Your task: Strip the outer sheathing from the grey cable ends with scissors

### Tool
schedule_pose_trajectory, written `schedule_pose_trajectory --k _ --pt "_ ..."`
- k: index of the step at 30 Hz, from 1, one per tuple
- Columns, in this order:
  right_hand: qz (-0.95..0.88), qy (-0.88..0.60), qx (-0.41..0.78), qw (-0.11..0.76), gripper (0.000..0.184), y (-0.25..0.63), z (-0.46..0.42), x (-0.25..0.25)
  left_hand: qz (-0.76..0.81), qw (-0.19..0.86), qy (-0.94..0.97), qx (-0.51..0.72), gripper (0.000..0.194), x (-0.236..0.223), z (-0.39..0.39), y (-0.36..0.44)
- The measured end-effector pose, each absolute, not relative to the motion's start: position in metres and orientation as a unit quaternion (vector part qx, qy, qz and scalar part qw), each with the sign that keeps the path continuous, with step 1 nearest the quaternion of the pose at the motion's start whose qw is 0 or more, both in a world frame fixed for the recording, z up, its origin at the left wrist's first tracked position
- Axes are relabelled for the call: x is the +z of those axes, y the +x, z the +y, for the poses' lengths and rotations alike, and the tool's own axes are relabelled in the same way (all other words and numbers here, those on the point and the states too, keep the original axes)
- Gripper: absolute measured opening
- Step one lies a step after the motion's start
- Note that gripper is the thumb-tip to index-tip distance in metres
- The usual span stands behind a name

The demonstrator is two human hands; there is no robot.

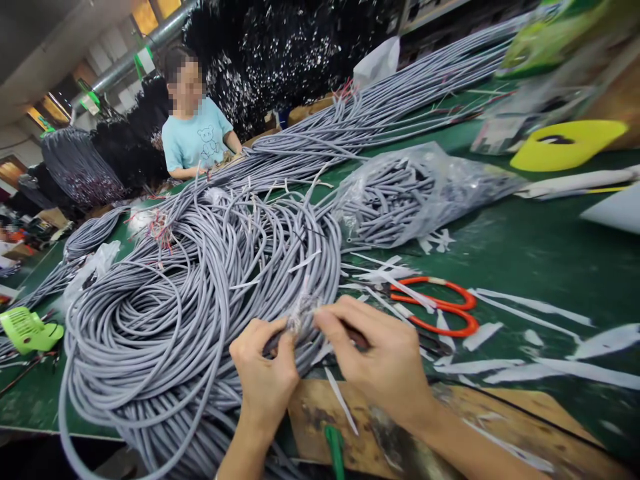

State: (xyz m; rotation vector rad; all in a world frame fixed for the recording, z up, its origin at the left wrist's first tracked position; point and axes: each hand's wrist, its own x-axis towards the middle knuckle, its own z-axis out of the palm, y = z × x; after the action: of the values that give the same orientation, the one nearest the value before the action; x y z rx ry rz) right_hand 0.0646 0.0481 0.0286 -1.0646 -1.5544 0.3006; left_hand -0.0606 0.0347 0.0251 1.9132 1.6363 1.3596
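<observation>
My left hand [265, 363] is closed around the end of a grey cable, whose frayed, silvery wire braid [301, 317] sticks up past the thumb. Close against that braid, my right hand [375, 353] has its thumb and index finger pinched together. Part of a dark reddish-brown object [357, 339], perhaps a tool handle, shows under the right fingers; its kind is hidden. Beneath and left of both hands lies a big coil of grey cables [150, 313]. Orange-handled scissors [440, 307] rest to the right of my right hand.
A clear plastic bag [430, 193] of short grey pieces lies beyond the scissors. White strips [480, 365] are scattered on the green table [550, 267]. A wooden board [365, 427] with a green-handled tool [334, 450] is at the front. A co-worker [197, 133] sits opposite; a green fan [30, 330] stands left.
</observation>
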Motion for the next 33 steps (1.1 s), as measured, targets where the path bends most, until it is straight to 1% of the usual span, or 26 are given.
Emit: schedule_pose_trajectory --k 4,6,8,11,14,17,19,21,25,29,33 --pt "-0.447 -0.493 0.274 0.695 0.027 0.073 0.057 0.030 0.595 0.283 0.573 0.488 0.012 0.025 0.036 -0.064" --pt "-0.380 -0.485 0.341 0.710 0.024 0.072 0.064 0.025 0.583 0.349 0.531 0.507 0.012 0.028 0.036 -0.067" --pt "-0.390 -0.471 0.416 0.673 0.023 0.068 0.069 0.019 0.557 0.386 0.508 0.531 0.012 0.032 0.036 -0.070" --pt "-0.456 -0.420 0.539 0.571 0.028 0.059 0.073 0.013 0.508 0.418 0.506 0.558 0.018 0.036 0.033 -0.076" --pt "-0.501 -0.307 0.643 0.491 0.036 0.053 0.070 0.016 0.452 0.452 0.524 0.563 0.022 0.037 0.031 -0.080" --pt "-0.506 -0.185 0.718 0.441 0.045 0.051 0.066 0.024 0.417 0.476 0.535 0.560 0.022 0.037 0.030 -0.083" --pt "-0.496 -0.146 0.736 0.437 0.050 0.049 0.064 0.028 0.411 0.488 0.531 0.557 0.025 0.038 0.030 -0.084" --pt "-0.488 -0.139 0.737 0.447 0.052 0.048 0.063 0.030 0.416 0.498 0.522 0.555 0.031 0.039 0.030 -0.083" --pt "-0.481 -0.159 0.736 0.449 0.045 0.044 0.064 0.033 0.433 0.499 0.508 0.553 0.040 0.041 0.032 -0.081" --pt "-0.436 -0.218 0.733 0.474 0.028 0.040 0.064 0.035 0.436 0.514 0.507 0.537 0.044 0.040 0.033 -0.080" --pt "-0.388 -0.311 0.692 0.523 0.029 0.038 0.063 0.034 0.440 0.515 0.499 0.541 0.048 0.039 0.034 -0.078"
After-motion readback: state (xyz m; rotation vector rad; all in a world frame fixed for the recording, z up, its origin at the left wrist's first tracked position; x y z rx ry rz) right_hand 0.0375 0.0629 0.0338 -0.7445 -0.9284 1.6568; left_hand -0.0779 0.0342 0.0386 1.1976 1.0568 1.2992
